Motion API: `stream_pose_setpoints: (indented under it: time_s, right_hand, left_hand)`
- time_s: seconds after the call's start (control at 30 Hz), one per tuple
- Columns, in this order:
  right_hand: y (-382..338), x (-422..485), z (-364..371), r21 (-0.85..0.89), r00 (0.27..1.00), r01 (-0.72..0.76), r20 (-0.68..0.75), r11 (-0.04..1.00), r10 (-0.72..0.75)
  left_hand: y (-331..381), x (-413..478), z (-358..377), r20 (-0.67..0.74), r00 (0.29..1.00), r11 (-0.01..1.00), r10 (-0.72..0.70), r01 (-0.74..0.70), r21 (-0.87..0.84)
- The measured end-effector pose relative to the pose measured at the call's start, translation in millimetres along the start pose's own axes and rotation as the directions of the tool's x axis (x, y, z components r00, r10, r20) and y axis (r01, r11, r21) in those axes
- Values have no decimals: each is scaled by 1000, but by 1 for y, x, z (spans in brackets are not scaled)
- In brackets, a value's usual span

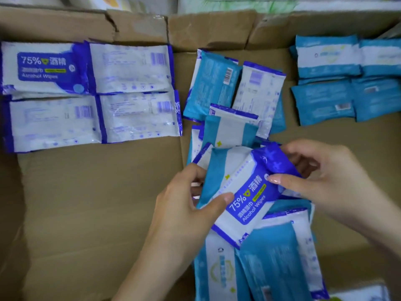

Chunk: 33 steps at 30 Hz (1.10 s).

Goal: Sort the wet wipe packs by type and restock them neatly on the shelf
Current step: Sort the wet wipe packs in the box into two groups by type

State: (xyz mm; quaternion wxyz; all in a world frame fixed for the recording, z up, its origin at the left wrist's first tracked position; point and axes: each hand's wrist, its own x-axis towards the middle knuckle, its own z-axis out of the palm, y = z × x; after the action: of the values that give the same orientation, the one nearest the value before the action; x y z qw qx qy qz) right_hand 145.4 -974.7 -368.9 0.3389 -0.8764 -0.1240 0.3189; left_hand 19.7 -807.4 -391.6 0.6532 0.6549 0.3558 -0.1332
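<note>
Far to the left of our grip, the white-and-violet alcohol wipe stack [89, 92] lies sorted on the flattened cardboard [97, 192], four packs across two rows, edges roughly squared. Between that stack and our hands the cardboard is bare.

Our left hand [191, 196] pinches the near-left edge of the alcohol wipe pack [245, 192], thumb on top at the printed label, fingers curled beneath. A teal-edged pack [213, 170] seems to ride under it in the same pinch, though the overlap makes that hard to tell. Our right hand [325, 174] closes on the pack's far violet end, one fingertip pressed on the face and the others folded around the crimped seal. So both hands are shut on this one pack, held tilted just above the unsorted pile [238, 101], which spreads away from us and also toward us beneath the grip.

We judge the pack light, soft and pillowy, its film slick; it will bend if held by one corner. Gripping it flat across the short ends, on the crimped seams, should keep it from sliding.

Well to the right and beyond the grip, the teal pack stack [347, 79] sits sorted in rows.
</note>
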Motion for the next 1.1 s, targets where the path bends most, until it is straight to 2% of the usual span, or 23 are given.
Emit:
stream_pose_setpoints:
  time_s: [0.07,0.13,0.2,0.3,0.37,0.47,0.57,0.63,0.7,0.77,0.87,1.03,1.1]
  right_hand:
    - [1,-3,-3,-119,993,14,120,993,0]
    - [0,-8,-4,-148,979,19,203,989,12]
    - [-2,-11,-3,-121,962,-3,271,993,36]
    - [-1,-12,1,-223,957,35,289,974,32]
    - [-2,-11,3,-258,965,68,263,964,3]
    - [-2,-10,-4,-96,987,56,153,994,-41]
    - [6,-7,-21,-118,995,78,-46,990,-84]
    - [13,-3,-29,-146,996,68,-46,987,-76]
    - [24,0,-32,-86,1000,9,14,996,-8]
    - [27,0,-32,-99,1000,-25,3,995,26]
    - [28,1,-34,-17,994,-18,-104,1000,16]
    - [26,-4,-43,170,965,57,-261,984,-11]
    - [23,-6,-55,283,938,45,-341,958,57]
  left_hand:
    - [1,-5,-3,71,997,999,-6,10,-48]
    - [1,-7,-6,91,996,996,-14,21,-83]
    - [1,-7,-8,60,998,985,-31,41,-170]
    - [7,-5,-13,-43,998,950,-38,22,-310]
    - [9,-3,-21,-124,991,922,-40,-11,-386]
    - [12,2,-36,-224,974,920,-35,-56,-387]
    - [10,5,-45,-243,969,931,-35,-57,-361]
    - [8,4,-42,-210,978,940,-19,-55,-337]
    - [6,4,-32,-161,987,955,5,-53,-292]
    - [1,4,-21,-140,990,971,23,-56,-231]
    - [-12,4,-10,-192,979,993,75,-91,-76]
    - [-15,5,-8,-266,955,991,133,-132,22]
    - [-14,6,-8,-257,952,985,168,-152,81]
